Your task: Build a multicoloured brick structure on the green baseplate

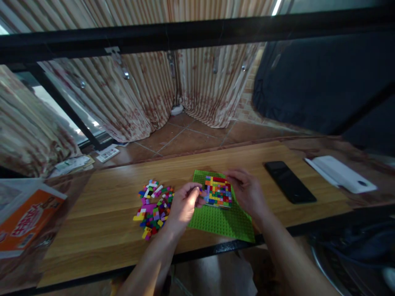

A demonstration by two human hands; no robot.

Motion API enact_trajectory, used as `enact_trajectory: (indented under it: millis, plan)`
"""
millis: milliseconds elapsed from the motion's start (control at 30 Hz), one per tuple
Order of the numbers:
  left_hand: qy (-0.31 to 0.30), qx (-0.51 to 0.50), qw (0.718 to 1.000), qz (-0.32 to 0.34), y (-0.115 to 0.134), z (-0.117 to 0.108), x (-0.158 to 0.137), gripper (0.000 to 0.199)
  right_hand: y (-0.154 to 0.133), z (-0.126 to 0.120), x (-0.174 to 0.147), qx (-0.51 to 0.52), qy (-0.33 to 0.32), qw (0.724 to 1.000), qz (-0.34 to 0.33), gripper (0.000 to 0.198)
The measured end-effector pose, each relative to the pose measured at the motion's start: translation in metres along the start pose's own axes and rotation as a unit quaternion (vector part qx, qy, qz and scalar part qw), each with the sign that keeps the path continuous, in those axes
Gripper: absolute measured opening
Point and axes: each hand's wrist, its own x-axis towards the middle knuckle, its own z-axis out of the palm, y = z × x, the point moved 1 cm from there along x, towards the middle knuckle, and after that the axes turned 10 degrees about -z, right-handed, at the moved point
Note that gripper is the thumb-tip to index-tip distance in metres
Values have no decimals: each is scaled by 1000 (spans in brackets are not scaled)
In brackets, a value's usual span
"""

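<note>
A square build of many-coloured toy bricks sits on the upper part of a green studded baseplate. At its left edge is my left hand, with thumb and forefinger pinched on a small toy brick, mostly covered by the fingertips. My right hand hovers over the build's upper right corner, its fingers bent and closed together. Whatever those fingers hold, if anything, is hidden. Left of my left hand lies a loose pile of coloured toy bricks.
Both hands work over a wooden table with a dark front edge. To the right lies a black phone, with a white flat box beyond it. A clear container with an orange label stands at far left. Striped curtains hang behind.
</note>
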Motion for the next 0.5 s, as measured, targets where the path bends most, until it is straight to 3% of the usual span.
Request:
enact_trajectory:
  millis: [200, 500]
  plan:
    - [2, 7, 1000, 6, -1, 0, 1, 31, -14, 12, 4, -59, -86, 994, -37, 18]
    - [-5, 23, 1000, 15, -1, -1, 2, 30, -4, 24, 6, 0, -42, 998, 39, 17]
